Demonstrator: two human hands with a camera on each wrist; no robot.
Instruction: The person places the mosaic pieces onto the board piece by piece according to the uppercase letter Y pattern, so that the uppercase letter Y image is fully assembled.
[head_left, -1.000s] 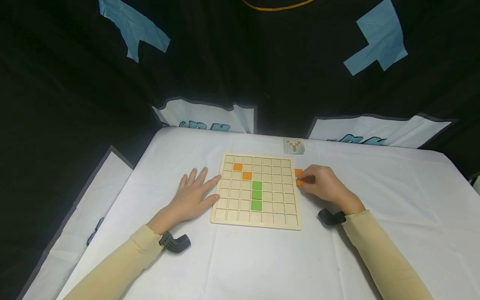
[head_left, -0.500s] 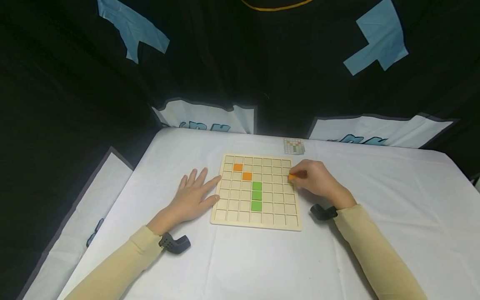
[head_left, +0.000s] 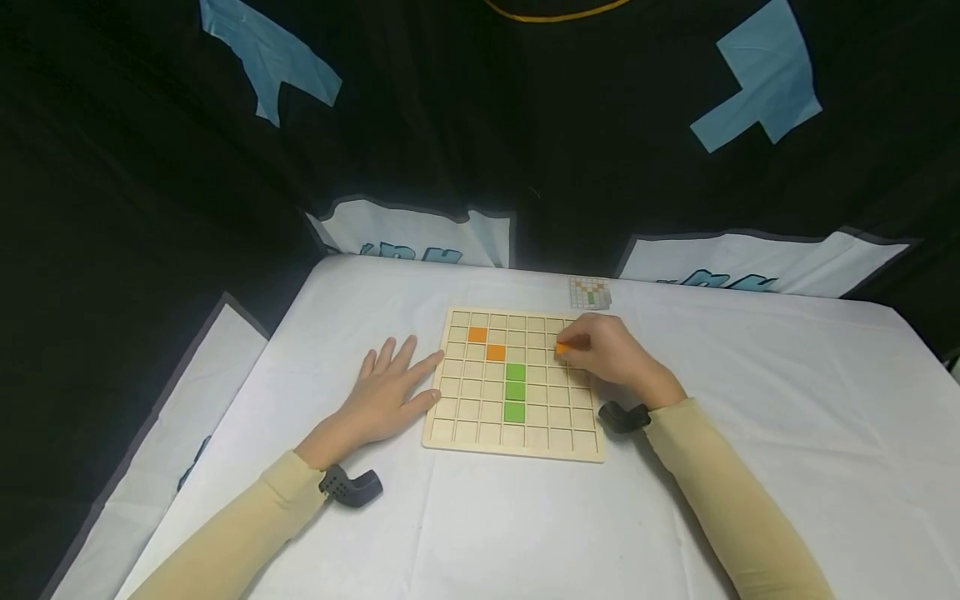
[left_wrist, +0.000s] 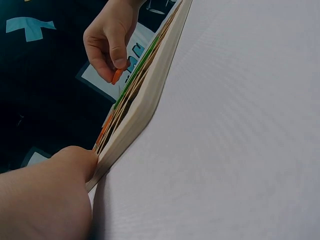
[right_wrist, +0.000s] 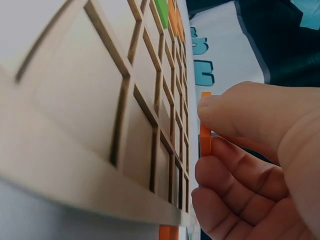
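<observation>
A wooden grid board (head_left: pixel 558 437) lies on the white-covered table. Set in its squares are two orange tiles (head_left: pixel 496 353) on a diagonal and a column of green tiles (head_left: pixel 515 391). My left hand (head_left: pixel 390 398) is spread flat, thumb and index finger touching the board's left edge. Over the right part of the grid, my right hand (head_left: pixel 609 348) pinches a small square orange tile (right_wrist: pixel 205 131) between thumb and fingers. In the right wrist view that tile is held above the board, apart from its surface. The hand hides some squares beneath it.
Behind the board lies a small card (head_left: pixel 590 293) printed with a coloured grid. Another orange tile (right_wrist: pixel 168 232) shows past the board's edge in the right wrist view. Black cloth (head_left: pixel 525 150) hangs behind the table.
My right hand has picked up an orange tile from beside the board's right edge and carried it left over the grid. The left hand has stayed in place.
</observation>
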